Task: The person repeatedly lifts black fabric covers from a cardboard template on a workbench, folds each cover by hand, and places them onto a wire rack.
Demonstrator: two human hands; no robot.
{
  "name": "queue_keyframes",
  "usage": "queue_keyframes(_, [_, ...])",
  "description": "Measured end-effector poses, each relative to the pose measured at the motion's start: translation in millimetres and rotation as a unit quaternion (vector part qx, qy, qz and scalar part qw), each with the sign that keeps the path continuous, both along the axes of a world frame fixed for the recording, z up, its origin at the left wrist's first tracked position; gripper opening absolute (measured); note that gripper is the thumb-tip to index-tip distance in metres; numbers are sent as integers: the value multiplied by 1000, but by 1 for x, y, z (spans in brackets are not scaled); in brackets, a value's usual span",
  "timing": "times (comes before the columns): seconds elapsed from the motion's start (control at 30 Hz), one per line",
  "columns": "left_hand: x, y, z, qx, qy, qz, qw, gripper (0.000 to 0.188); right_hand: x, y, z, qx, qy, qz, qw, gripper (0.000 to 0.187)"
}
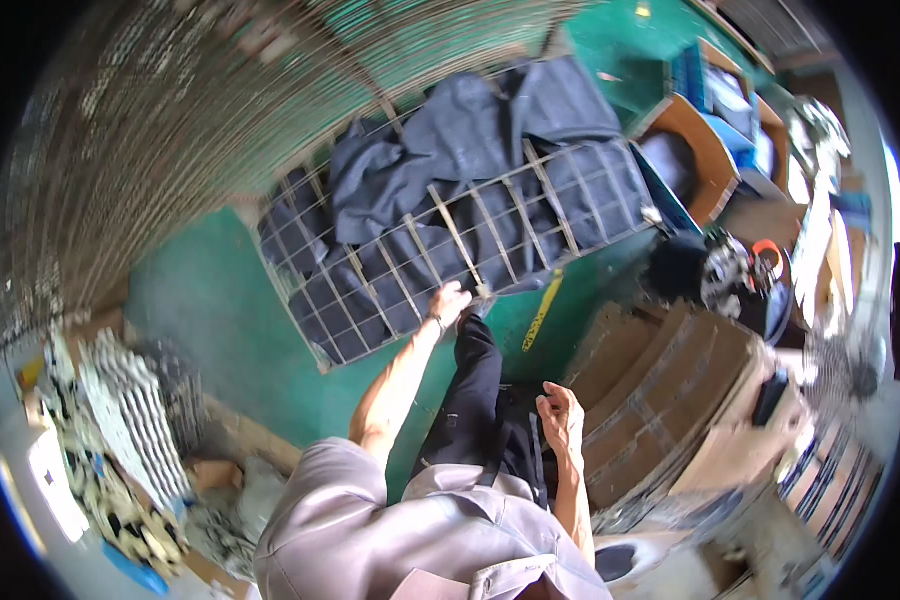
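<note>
A large wire cage [400,285] stands in front of me on the green floor, with dark blue-grey cloth [410,150] heaped in it and draped over its far side. My left hand [450,302] reaches forward to the cage's near edge, its fingers closed around the wire there. My right hand [561,412] hangs by my right side, touching nothing that I can see, with its fingers loosely curled and partly apart. One of my legs reaches forward close to the cage's near side.
Flattened brown cardboard [660,400] is stacked at my right. Blue and orange bins [705,150] stand at the far right, near a dark tub [775,300] of mixed items. A tall rack of thin rods [200,120] fills the far left. White ridged pieces [130,410] pile at the left.
</note>
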State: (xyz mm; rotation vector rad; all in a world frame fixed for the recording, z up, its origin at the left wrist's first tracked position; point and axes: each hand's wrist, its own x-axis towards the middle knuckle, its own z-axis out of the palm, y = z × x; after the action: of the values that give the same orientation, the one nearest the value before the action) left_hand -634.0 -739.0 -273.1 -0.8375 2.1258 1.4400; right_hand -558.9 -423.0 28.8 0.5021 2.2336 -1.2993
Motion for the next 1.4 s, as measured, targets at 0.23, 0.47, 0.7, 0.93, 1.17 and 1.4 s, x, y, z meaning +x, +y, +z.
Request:
queue_keyframes(0.23, [22, 168, 155, 300, -140, -114, 937, 52, 92, 81, 57, 132, 1, -25, 991, 36])
queue_keyframes(0.47, [30, 222, 186, 178, -160, -317, 918, 50, 253, 141, 64, 195, 73, -299, 931, 33])
queue_keyframes(0.7, [28, 331, 220, 103, -143, -435, 883, 49, 379, 167, 50, 199, 5, -477, 856, 35])
queue_keyframes(0.93, [89, 463, 253, 166, -121, -549, 810, 56, 442, 181, 30, 164, -13, -576, 801, 33])
queue_keyframes(1.17, [259, 571, 302, 160, -148, -679, 701, 48, 540, 265, 30, 340, -44, -713, 612, 27])
queue_keyframes(1.4, [421, 624, 316, 208, -211, -758, 581, 43, 649, 359, 11, 484, -112, -668, 554, 28])
